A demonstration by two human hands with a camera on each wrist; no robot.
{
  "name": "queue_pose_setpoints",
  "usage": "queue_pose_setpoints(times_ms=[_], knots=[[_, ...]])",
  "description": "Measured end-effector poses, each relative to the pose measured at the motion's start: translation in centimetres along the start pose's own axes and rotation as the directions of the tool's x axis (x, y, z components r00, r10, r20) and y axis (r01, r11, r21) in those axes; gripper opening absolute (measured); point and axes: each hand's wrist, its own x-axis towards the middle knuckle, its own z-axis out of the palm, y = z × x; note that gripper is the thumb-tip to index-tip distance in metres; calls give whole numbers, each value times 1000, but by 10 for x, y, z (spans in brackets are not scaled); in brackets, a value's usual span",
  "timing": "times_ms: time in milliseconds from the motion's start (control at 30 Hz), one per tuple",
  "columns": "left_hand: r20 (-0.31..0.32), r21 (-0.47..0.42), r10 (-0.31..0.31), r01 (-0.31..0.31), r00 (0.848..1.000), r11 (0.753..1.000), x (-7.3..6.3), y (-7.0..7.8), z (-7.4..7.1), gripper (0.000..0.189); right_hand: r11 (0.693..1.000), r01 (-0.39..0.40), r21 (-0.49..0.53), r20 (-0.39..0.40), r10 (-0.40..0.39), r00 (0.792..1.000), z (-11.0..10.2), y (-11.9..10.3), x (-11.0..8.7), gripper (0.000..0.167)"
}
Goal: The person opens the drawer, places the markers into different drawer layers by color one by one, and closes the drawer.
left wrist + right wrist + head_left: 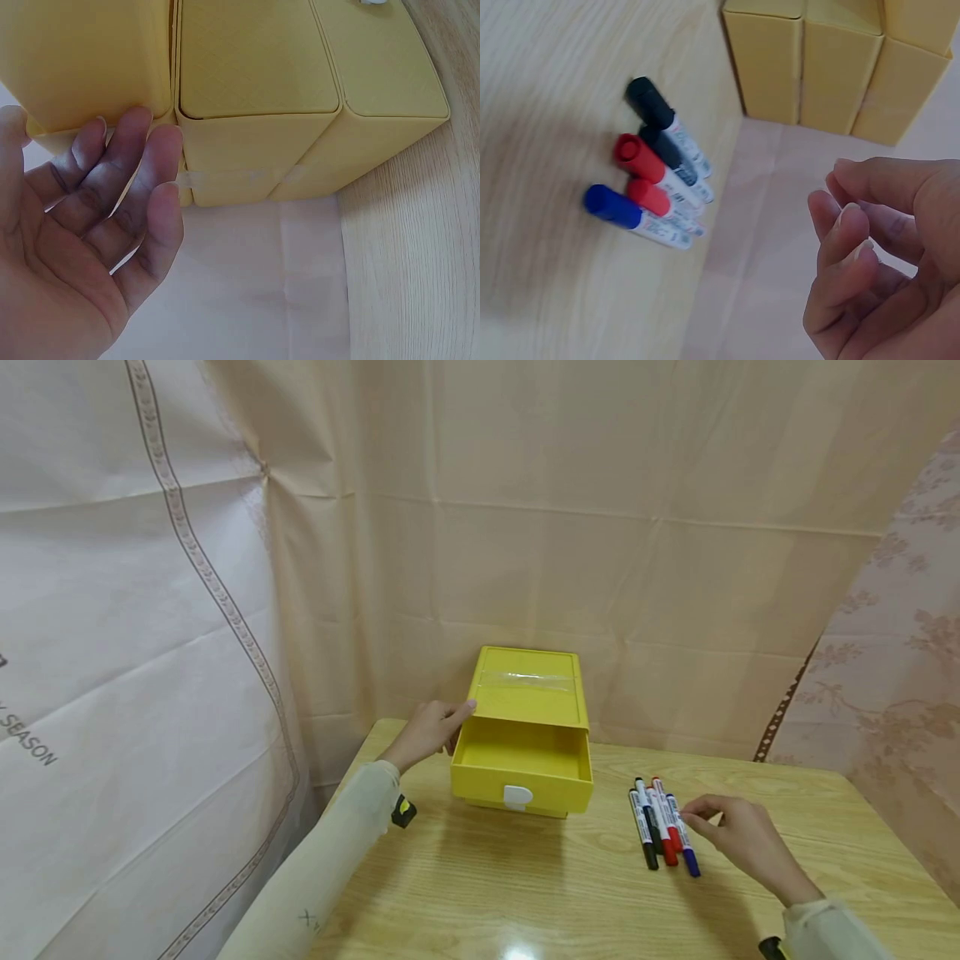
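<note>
- Cream cloth sleeve with small dark marks (322, 868) nearest the head cam. What's at the end of it?

- Left hand (429, 731), at the upper left edge of a yellow plastic drawer unit (528, 708). Left wrist cam: fingers slightly bent and a bit spread, tips against the unit's side. Contact, not a pinch, as far as it shows.

- Unit status?

- Standing on the light wood-grain table (465, 893), near its back edge. Left wrist cam shows tiers stacked up. Yellow plastic top drawer (480, 783) pulled out, white handle (517, 795) on its front. Clear tape (525, 680) across the unit's top.

- Right hand (746, 843)?

- Over the table, just beside the markers. Fingers loosely bent, tips drawn close. Whether thumb and fingers meet, can't tell. Right wrist cam shows the markers apart from the hand.

- Marker count and position?

- Five white-barrelled plastic markers (663, 828): two black caps, two red, one blue. Bunched side by side on the table, right of the unit, caps toward the person. Blue-capped one (684, 839) nearest the right hand.

- Backdrop?

- Beige creased cloth (540, 568) behind, white printed sheet (112, 635) left, pink floral cloth (885, 693) right.
</note>
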Motion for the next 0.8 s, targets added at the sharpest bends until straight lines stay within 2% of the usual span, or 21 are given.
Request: queue_pose_setpoints(times_ms=[267, 433, 800], knots=[[-2, 12, 1, -1, 1000, 1000, 2, -1, 1, 65, 1000, -27, -7, -9, 27, 1000, 10, 16, -5, 12], [0, 0, -2, 2, 1000, 1000, 1, -2, 1, 64, 998, -56, -9, 15, 56, 998, 15, 23, -5, 15], [-3, -23, -11, 11, 1000, 1000, -1, 2, 0, 65, 996, -88, -13, 52, 88, 995, 28, 29, -8, 8]])
